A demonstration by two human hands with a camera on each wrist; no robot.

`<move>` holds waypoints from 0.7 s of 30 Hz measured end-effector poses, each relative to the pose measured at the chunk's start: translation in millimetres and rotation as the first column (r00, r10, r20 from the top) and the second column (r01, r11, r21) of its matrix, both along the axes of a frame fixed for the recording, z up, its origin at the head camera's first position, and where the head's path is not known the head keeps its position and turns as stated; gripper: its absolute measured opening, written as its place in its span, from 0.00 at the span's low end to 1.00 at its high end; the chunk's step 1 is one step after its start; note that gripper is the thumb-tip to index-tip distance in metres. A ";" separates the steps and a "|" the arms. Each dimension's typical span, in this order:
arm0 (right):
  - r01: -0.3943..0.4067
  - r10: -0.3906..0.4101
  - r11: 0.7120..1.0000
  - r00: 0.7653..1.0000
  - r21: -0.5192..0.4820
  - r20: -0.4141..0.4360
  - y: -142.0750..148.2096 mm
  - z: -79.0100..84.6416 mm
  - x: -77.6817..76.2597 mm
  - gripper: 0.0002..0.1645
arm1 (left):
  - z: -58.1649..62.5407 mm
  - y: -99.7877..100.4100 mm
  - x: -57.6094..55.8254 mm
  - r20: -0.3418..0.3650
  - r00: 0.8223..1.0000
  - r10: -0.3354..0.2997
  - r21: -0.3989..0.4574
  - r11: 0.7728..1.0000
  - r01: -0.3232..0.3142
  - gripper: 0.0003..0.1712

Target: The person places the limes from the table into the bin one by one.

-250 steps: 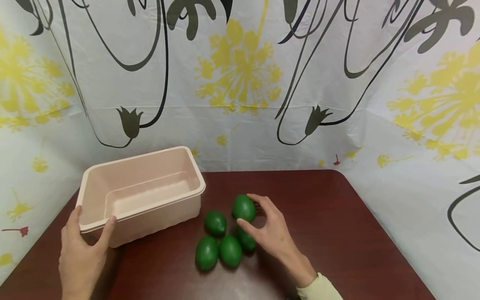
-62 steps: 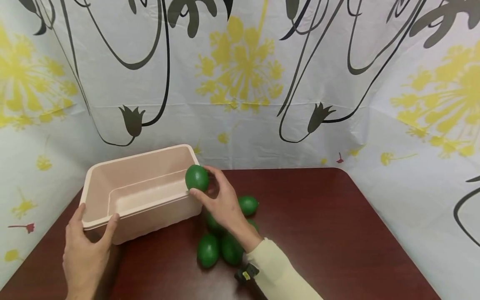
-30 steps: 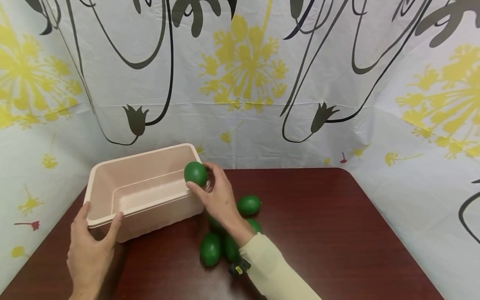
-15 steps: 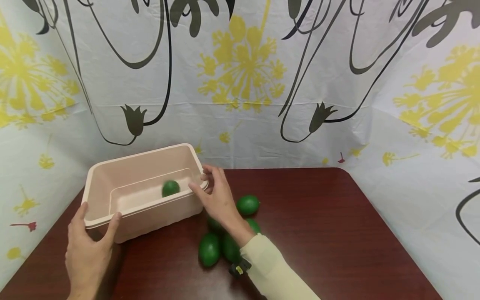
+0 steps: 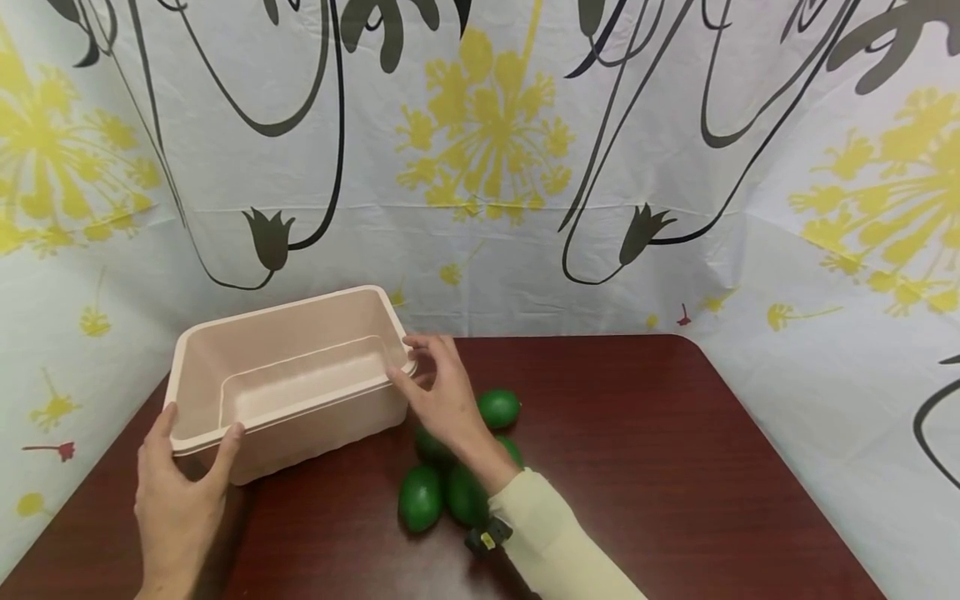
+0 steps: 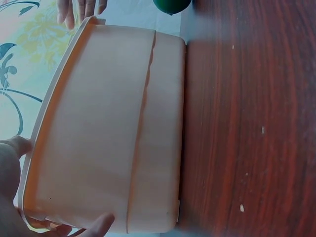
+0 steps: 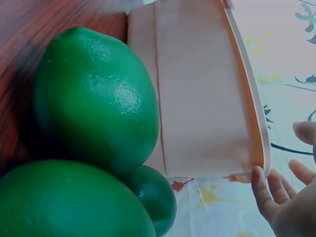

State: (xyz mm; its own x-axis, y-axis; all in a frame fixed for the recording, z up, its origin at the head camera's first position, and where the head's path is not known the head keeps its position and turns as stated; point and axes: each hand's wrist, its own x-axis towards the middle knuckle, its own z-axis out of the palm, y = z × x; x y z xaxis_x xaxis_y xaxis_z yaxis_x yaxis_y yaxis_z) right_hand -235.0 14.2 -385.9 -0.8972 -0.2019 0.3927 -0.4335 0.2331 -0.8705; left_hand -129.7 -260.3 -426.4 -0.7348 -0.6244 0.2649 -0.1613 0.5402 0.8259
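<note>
A beige plastic bin [image 5: 322,429] stands at the left of the table, its mouth facing up. My left hand [image 5: 176,508] grips its near left corner, thumb on the near side and fingers at the left edge. At the near right corner, my right hand [image 5: 450,408] has thumb and fingers spread, fingertips at the rim, holding nothing. Several glossy green limes [image 5: 420,498] lie close together under and beside the right forearm, partly hidden by it. Up close in the right wrist view, a lime [image 7: 96,94] stands before the bin's outer wall. The lime inside the bin is out of sight.
The dark red-brown table [image 5: 637,450] extends to the right of the limes. A white patterned cloth [image 5: 495,275] hangs behind the table and along both sides. A small black device [image 5: 487,536] sits at the right wrist.
My right hand took a lime from the group, carried it left over the bin's right end and let it drop inside. It rolled left and vanished behind the near wall. The left hand stayed.
</note>
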 end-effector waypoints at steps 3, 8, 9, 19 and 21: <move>0.002 -0.002 1.000 1.000 -0.004 0.002 2.7 -0.9 -0.6 0.28 | -0.1 0.0 0.1 -0.004 1.000 -0.001 0.005 1.000 0.001 0.51; 0.026 -0.026 1.000 1.000 0.000 0.011 9.6 -3.3 -2.2 0.28 | -0.2 0.1 0.2 -0.016 1.000 0.002 0.003 1.000 -0.002 0.51; 0.029 -0.029 1.000 0.999 -0.001 0.014 11.4 -4.0 -2.6 0.28 | 0.1 0.0 0.4 -0.020 1.000 0.002 0.002 1.000 -0.002 0.50; 0.053 -0.055 0.998 0.998 0.041 0.033 33.4 -15.4 -4.9 0.27 | 1.5 -0.8 -0.6 -0.011 1.000 0.004 -0.009 1.000 -0.004 0.51; 0.055 -0.057 0.998 0.998 0.043 0.034 38.1 -17.5 -4.8 0.26 | 1.2 -0.4 -0.7 -0.004 1.000 0.006 -0.010 1.000 -0.006 0.51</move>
State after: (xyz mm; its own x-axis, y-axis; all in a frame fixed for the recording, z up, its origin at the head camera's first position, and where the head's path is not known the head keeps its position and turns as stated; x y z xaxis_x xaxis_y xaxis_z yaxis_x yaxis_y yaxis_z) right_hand -239.8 52.2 -403.4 -0.9207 -0.1667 0.3528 -0.3879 0.2926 -0.8740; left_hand -130.4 -260.7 -425.2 -0.7299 -0.6262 0.2741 -0.1611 0.5472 0.8213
